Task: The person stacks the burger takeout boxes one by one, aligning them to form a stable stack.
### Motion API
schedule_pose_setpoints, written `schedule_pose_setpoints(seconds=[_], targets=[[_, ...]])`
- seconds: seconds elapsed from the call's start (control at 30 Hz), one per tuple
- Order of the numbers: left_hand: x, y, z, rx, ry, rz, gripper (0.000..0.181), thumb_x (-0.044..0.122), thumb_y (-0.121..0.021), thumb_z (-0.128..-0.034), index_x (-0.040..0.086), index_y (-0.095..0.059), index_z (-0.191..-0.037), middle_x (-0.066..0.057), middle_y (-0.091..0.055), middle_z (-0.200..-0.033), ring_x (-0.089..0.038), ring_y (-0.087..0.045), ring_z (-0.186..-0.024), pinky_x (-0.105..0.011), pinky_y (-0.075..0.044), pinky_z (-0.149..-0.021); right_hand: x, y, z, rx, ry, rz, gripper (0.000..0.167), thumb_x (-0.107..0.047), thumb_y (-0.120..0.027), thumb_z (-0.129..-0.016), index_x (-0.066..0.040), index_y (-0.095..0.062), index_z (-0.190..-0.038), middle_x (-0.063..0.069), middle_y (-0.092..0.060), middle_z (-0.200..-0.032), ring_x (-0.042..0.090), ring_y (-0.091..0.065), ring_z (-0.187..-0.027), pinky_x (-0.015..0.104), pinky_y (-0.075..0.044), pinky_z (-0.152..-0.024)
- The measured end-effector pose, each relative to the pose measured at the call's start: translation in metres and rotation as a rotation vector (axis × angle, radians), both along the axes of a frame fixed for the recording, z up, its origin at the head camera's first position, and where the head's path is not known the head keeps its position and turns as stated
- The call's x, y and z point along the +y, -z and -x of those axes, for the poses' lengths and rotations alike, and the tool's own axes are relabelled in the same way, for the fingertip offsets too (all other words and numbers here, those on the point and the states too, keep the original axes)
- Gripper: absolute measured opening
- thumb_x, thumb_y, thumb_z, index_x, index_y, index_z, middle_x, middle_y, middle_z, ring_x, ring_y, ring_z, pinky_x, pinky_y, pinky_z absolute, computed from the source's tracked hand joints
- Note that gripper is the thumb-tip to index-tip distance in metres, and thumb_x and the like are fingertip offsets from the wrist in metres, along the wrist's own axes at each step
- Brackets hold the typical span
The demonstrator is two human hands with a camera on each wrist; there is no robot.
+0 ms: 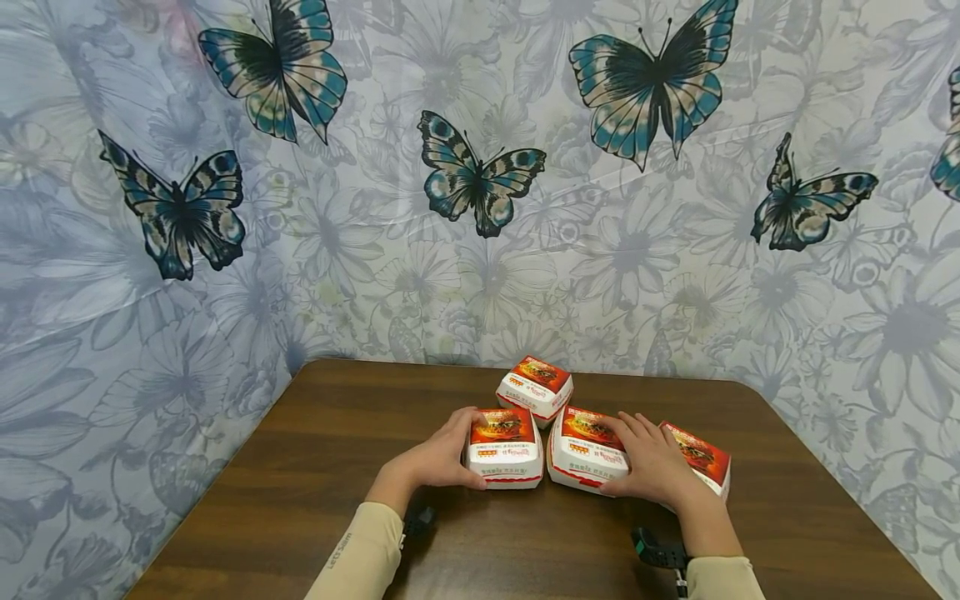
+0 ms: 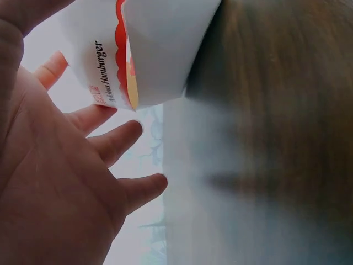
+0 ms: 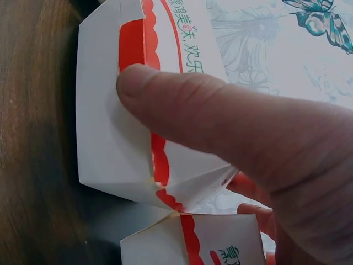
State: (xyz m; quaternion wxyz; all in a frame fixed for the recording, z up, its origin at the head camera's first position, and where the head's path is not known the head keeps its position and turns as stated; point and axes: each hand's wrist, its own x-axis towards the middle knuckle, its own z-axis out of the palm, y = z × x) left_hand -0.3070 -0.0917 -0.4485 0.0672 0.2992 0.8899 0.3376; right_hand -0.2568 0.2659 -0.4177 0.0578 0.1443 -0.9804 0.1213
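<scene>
White boxes (image 1: 508, 468): head shows 4, right wrist 2; left fingers (image 2: 95, 117), right fingers (image 1: 628, 435) each grip 1.

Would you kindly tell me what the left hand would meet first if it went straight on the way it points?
The left hand would meet the front-left burger box, which it seems to touch; the rear box may come next, though depth is unclear.

Left box (image 1: 506, 468), middle box (image 1: 585, 462), right box (image 1: 701, 454) kinda in row on table (image 1: 525, 546). Back box (image 1: 534, 398) behind first two, backdrop (image 1: 480, 292) behind table.
</scene>
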Motion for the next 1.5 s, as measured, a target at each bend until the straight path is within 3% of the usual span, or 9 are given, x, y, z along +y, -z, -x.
schedule_pose_setpoints(seconds=[0.6, 0.87, 1.07, 1.5], targets=[[-0.0066, 0.0001, 0.0019, -0.077, 0.042, 0.001, 0.1, 0.038, -0.09, -0.0695, 0.023, -0.028, -0.146, -0.004, -0.032, -0.148, -0.019, -0.038, -0.135, -0.044, -0.038, -0.113, -0.0025, 0.0038, 0.0024, 0.09, -0.003, 0.0, 0.094, -0.05, -0.091, -0.062, -0.018, -0.052, -0.141, 0.019, -0.055, -0.139, 0.049, -0.042, -0.136, 0.077, -0.025, -0.106], [-0.0065, 0.0031, 0.0033, -0.091, 0.038, -0.053, 0.124, 0.042, -0.092, -0.0645, 0.025, -0.012, -0.157, -0.005, -0.025, -0.159, -0.022, -0.031, -0.144, -0.051, -0.03, -0.119, 0.0, 0.0065, 0.0054, 0.134, -0.009, 0.004, 0.089, -0.045, -0.09, -0.063, -0.016, -0.053, -0.138, 0.017, -0.059, -0.131, 0.046, -0.049, -0.129, 0.074, -0.03, -0.106], [-0.0078, 0.0028, 0.0016, -0.106, 0.026, -0.032, 0.131, 0.046, -0.091, -0.0649, 0.026, -0.003, -0.16, -0.009, -0.021, -0.162, -0.027, -0.026, -0.149, -0.055, -0.028, -0.119, 0.0014, 0.0083, 0.0069, 0.158, -0.021, -0.007, 0.086, -0.045, -0.09, -0.063, -0.015, -0.055, -0.136, 0.014, -0.06, -0.126, 0.043, -0.054, -0.122, 0.068, -0.035, -0.104], [-0.0083, 0.0078, 0.0046, -0.114, 0.014, -0.008, 0.134, 0.047, -0.091, -0.0659, 0.012, -0.003, -0.161, -0.012, -0.015, -0.166, -0.029, -0.02, -0.153, -0.055, -0.024, -0.121, 0.0033, 0.0043, 0.0069, 0.178, -0.014, 0.007, 0.085, -0.046, -0.087, -0.066, -0.012, -0.055, -0.136, 0.015, -0.061, -0.127, 0.039, -0.056, -0.12, 0.061, -0.041, -0.103]])
